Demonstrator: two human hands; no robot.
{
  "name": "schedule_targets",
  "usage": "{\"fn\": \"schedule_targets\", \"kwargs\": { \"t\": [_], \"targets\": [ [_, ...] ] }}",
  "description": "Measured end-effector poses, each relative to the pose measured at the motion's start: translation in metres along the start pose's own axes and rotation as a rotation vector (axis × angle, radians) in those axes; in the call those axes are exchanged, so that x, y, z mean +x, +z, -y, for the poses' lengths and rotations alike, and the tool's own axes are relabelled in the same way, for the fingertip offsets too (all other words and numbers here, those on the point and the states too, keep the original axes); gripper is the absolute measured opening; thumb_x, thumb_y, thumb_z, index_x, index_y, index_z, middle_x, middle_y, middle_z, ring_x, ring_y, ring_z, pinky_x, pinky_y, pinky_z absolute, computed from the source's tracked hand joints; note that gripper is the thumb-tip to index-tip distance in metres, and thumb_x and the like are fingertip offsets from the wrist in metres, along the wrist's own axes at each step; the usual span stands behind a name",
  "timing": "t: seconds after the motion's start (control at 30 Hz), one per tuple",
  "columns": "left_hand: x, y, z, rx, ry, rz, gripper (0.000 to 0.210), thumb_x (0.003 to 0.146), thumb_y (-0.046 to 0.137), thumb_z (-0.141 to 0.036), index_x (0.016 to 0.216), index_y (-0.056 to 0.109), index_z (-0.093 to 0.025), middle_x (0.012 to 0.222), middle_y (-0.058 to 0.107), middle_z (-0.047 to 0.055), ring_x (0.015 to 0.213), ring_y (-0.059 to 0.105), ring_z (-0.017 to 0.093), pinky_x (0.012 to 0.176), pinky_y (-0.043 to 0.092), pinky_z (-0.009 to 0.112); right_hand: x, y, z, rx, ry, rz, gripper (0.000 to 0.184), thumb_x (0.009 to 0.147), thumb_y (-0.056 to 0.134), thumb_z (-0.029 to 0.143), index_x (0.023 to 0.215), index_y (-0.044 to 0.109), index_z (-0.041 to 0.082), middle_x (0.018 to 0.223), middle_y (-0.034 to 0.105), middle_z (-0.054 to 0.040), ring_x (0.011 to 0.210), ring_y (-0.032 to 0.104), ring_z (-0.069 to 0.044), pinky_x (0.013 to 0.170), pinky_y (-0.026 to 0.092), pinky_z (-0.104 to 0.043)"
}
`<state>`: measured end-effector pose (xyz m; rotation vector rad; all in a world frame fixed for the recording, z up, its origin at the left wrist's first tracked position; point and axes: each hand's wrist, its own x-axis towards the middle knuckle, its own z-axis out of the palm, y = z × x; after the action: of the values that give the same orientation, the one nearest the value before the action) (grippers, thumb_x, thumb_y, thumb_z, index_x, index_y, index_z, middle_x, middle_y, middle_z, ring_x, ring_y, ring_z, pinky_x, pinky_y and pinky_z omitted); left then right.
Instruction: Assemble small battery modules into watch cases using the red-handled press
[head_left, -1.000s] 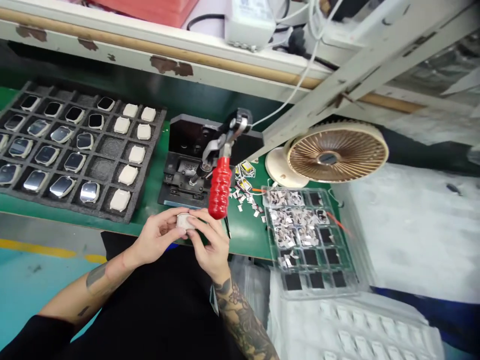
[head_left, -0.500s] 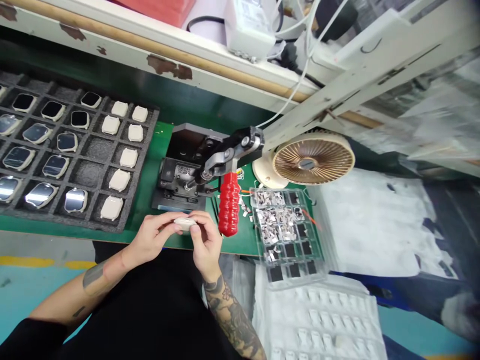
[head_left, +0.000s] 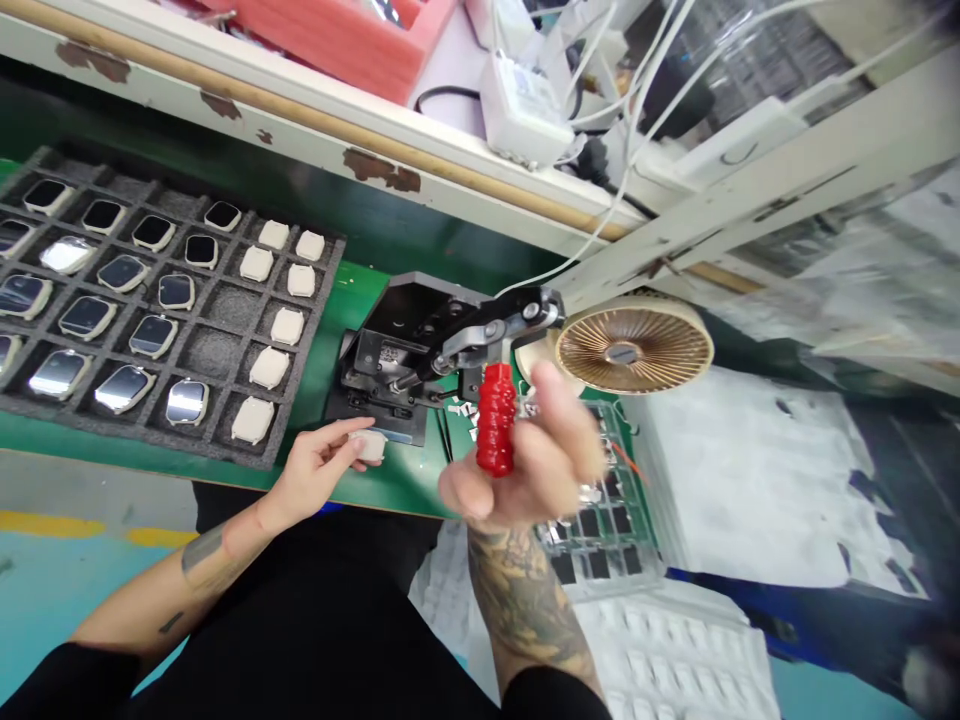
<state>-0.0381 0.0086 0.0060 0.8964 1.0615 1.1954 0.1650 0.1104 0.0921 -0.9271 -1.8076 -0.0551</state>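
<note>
My left hand (head_left: 324, 464) pinches a beige watch case (head_left: 370, 446) between thumb and fingers, just in front of the press base. My right hand (head_left: 532, 465) is raised at the red ribbed handle (head_left: 496, 420) of a black toggle press (head_left: 409, 340). Its thumb is left of the handle and its curled fingers are to the right, apart and smeared by motion. Whether the palm touches the handle I cannot tell. A dark grey foam tray (head_left: 341, 250) at the left holds watches with dark screens and, in its right columns, beige cases lying screen-side down or without a visible screen.
A beige fan (head_left: 634, 345) stands behind my right hand. The clear compartment box (head_left: 652, 530) with small parts is partly covered by that hand. Tweezers (head_left: 445, 436) lie beside the press. White sheets (head_left: 750, 470) are stacked at the right; a shelf (head_left: 300, 115) runs overhead.
My right hand has let go of the watch case and moved right and up to the red handle. My left hand keeps the case, now turned flatter. The camera view has shifted slightly.
</note>
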Motion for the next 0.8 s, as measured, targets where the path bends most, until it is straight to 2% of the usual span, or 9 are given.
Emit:
{"fn": "schedule_targets", "kwargs": {
  "t": [0.13,0.2,0.27,0.33,0.4,0.5,0.6,0.7,0.8],
  "targets": [
    [-0.001,-0.004,0.003,0.049,-0.02,0.067,0.057,0.094,0.087,-0.037,0.145,0.074,-0.015,0.121,0.087,0.014,0.109,0.086,0.03,0.102,0.069,0.041,0.061,0.012,0.023,0.154,-0.385,-0.182,0.042,0.118,0.034,0.059,0.117,0.066,0.033,0.085,0.066,0.0022,0.082,0.076,-0.019,0.091,0.065,-0.045],
    [-0.002,-0.004,0.004,0.075,-0.015,0.073,0.054,0.093,0.088,-0.035,0.141,0.074,-0.016,0.118,0.088,0.014,0.107,0.086,0.029,0.101,0.068,0.04,0.081,0.013,0.041,0.294,-0.299,-0.25,0.04,0.118,0.039,0.055,0.132,0.067,0.032,0.088,0.068,0.0019,0.077,0.074,-0.017,0.087,0.065,-0.043],
    [-0.005,-0.003,0.004,0.115,0.009,0.047,0.043,0.091,0.089,-0.031,0.129,0.075,-0.017,0.111,0.088,0.012,0.102,0.086,0.027,0.093,0.068,0.036,0.086,0.011,0.052,0.342,-0.153,-0.33,0.049,0.115,0.05,0.06,0.148,0.064,0.027,0.111,0.074,-0.0052,0.096,0.077,-0.023,0.089,0.066,-0.046],
    [-0.009,-0.001,0.002,0.138,0.026,0.018,0.035,0.089,0.089,-0.026,0.119,0.072,-0.018,0.105,0.087,0.009,0.095,0.084,0.023,0.085,0.066,0.031,0.068,0.008,0.053,0.295,-0.114,-0.46,0.054,0.111,0.06,0.058,0.152,0.065,0.024,0.128,0.072,-0.0108,0.112,0.076,-0.028,0.088,0.066,-0.047],
    [-0.016,-0.001,-0.003,0.134,0.031,0.012,0.032,0.09,0.087,-0.022,0.116,0.068,-0.019,0.101,0.085,0.007,0.088,0.083,0.02,0.081,0.065,0.029,0.029,0.006,0.046,0.244,-0.131,-0.48,0.039,0.112,0.058,0.045,0.141,0.073,0.023,0.117,0.073,-0.01,0.103,0.075,-0.026,0.081,0.066,-0.043],
    [-0.026,-0.004,-0.011,0.218,0.111,0.019,0.03,0.094,0.084,-0.022,0.119,0.069,-0.02,0.102,0.082,0.006,0.087,0.081,0.019,0.08,0.065,0.028,-0.043,0.009,0.031,0.256,0.056,0.068,0.036,0.112,0.05,0.02,0.14,0.072,0.026,0.106,0.077,-0.0075,0.097,0.076,-0.025,0.085,0.067,-0.046],
    [-0.031,-0.009,-0.016,0.454,0.334,0.036,0.033,0.097,0.084,-0.023,0.128,0.075,-0.021,0.115,0.079,0.01,0.096,0.079,0.021,0.081,0.066,0.03,-0.089,0.025,0.018,0.047,0.124,0.456,0.046,0.109,0.05,0.013,0.152,0.063,0.022,0.137,0.073,-0.016,0.129,0.07,-0.031,0.108,0.062,-0.054],
    [-0.03,-0.01,-0.014,0.657,0.548,0.057,0.041,0.101,0.08,-0.022,0.142,0.073,-0.022,0.123,0.078,0.012,0.101,0.079,0.022,0.086,0.068,0.032,-0.096,0.049,0.007,-0.157,0.142,0.683,0.05,0.106,0.051,0.012,0.155,0.061,0.015,0.142,0.069,-0.0223,0.135,0.064,-0.036,0.115,0.057,-0.058],
    [-0.028,-0.008,-0.008,0.792,0.636,0.062,0.049,0.105,0.074,-0.019,0.153,0.065,-0.024,0.133,0.077,0.013,0.116,0.078,0.025,0.1,0.067,0.035,-0.084,0.064,0.001,-0.18,0.186,0.768,0.049,0.1,0.054,0.006,0.145,0.069,0.016,0.134,0.073,-0.0205,0.127,0.066,-0.036,0.114,0.056,-0.056]
  ]
}}
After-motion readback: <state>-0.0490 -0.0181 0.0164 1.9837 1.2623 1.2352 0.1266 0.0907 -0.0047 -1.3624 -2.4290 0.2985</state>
